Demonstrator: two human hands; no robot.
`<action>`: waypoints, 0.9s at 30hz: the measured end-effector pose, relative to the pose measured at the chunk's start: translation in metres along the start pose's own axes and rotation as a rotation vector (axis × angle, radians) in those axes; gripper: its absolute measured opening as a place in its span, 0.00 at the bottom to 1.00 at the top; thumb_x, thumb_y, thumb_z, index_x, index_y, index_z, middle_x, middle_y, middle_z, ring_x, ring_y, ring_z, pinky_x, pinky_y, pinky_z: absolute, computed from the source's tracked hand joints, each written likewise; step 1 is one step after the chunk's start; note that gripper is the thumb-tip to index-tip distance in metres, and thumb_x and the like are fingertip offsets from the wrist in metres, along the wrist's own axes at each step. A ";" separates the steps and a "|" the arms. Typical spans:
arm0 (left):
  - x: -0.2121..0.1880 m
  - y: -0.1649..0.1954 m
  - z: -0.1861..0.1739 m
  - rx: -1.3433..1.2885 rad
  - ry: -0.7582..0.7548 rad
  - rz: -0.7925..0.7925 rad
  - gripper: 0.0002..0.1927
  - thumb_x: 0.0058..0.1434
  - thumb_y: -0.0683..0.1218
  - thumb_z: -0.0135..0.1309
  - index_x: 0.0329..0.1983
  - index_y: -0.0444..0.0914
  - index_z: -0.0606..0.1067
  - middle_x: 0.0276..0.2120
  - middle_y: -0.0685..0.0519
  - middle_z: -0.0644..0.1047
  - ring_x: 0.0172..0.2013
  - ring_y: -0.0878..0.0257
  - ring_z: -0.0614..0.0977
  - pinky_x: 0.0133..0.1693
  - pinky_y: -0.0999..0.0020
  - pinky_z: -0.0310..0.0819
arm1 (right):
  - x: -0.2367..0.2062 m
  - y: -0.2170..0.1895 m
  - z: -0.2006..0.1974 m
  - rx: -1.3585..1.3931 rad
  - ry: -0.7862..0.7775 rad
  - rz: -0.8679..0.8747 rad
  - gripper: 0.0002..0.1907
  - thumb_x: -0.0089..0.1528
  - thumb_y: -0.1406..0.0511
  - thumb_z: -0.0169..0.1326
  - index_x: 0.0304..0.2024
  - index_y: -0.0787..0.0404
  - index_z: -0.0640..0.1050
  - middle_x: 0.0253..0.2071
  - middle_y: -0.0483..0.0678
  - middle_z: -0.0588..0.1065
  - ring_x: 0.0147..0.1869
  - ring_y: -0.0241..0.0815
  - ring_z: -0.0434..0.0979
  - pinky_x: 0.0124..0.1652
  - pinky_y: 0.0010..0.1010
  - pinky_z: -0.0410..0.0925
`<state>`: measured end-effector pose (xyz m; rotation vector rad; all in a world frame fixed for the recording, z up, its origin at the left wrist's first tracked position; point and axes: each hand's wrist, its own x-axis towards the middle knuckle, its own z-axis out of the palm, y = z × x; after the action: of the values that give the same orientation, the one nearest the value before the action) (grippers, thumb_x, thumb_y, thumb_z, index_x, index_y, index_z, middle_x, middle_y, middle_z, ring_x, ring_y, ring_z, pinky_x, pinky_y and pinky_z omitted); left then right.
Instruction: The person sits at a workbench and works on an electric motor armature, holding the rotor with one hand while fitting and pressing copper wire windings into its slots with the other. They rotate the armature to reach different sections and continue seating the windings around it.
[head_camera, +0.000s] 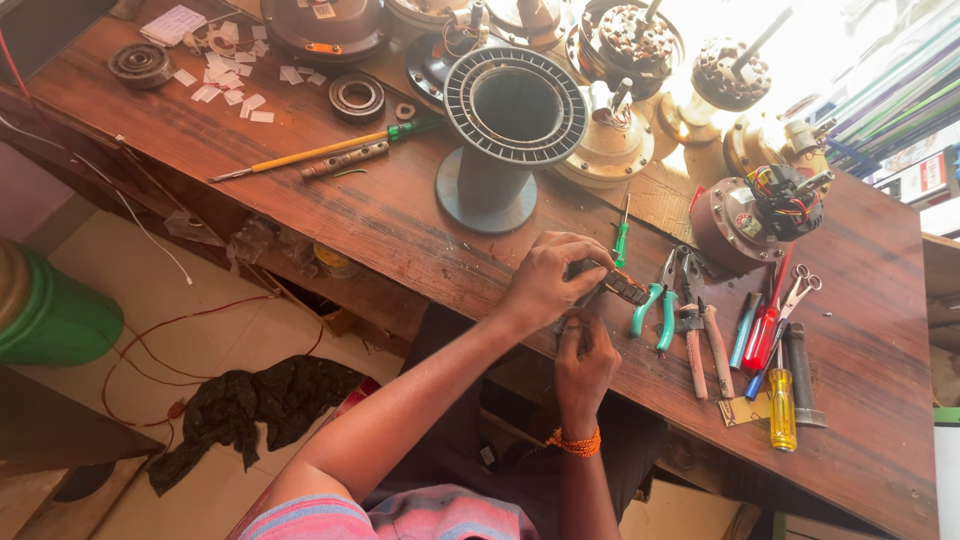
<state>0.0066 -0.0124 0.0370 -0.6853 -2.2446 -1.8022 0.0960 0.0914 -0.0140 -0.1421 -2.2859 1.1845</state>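
My left hand (553, 274) is curled over a small dark part with copper-coloured bits (622, 286), pressing it on the wooden workbench (400, 215). Just below it, my right hand (583, 362) pinches something thin at the bench's front edge; what it holds is hidden by the fingers. An orange thread band circles my right wrist. Teal-handled pliers (655, 306) lie right beside the small part.
A grey stator on a round stand (508, 120) rises behind my hands. Pliers, scissors and screwdrivers (770, 340) lie in a row at the right. A motor with coloured wires (760, 210), several fan motor housings, bearings and a long yellow screwdriver (320, 150) fill the back.
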 end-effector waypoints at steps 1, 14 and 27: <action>0.002 -0.001 -0.006 0.009 -0.032 0.025 0.13 0.58 0.52 0.62 0.44 0.45 0.82 0.49 0.55 0.82 0.57 0.56 0.77 0.57 0.62 0.72 | 0.000 -0.001 -0.001 -0.002 -0.002 0.011 0.07 0.66 0.71 0.51 0.43 0.67 0.79 0.28 0.52 0.76 0.29 0.36 0.74 0.33 0.32 0.66; -0.032 0.000 -0.038 0.225 -0.084 0.183 0.09 0.66 0.51 0.57 0.43 0.43 0.80 0.38 0.53 0.80 0.40 0.53 0.83 0.40 0.59 0.77 | 0.001 0.003 0.000 -0.026 0.001 0.046 0.07 0.65 0.71 0.52 0.43 0.67 0.79 0.25 0.48 0.73 0.26 0.34 0.68 0.28 0.31 0.62; -0.042 -0.012 -0.019 0.277 -0.207 0.362 0.13 0.69 0.52 0.53 0.54 0.47 0.77 0.32 0.55 0.78 0.32 0.54 0.82 0.33 0.59 0.75 | 0.000 0.018 -0.003 0.014 0.005 -0.080 0.08 0.67 0.69 0.51 0.46 0.68 0.76 0.28 0.56 0.75 0.31 0.41 0.77 0.33 0.36 0.68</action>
<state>0.0357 -0.0423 0.0136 -1.1726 -2.2482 -1.2758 0.0947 0.1047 -0.0261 -0.0480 -2.2572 1.1581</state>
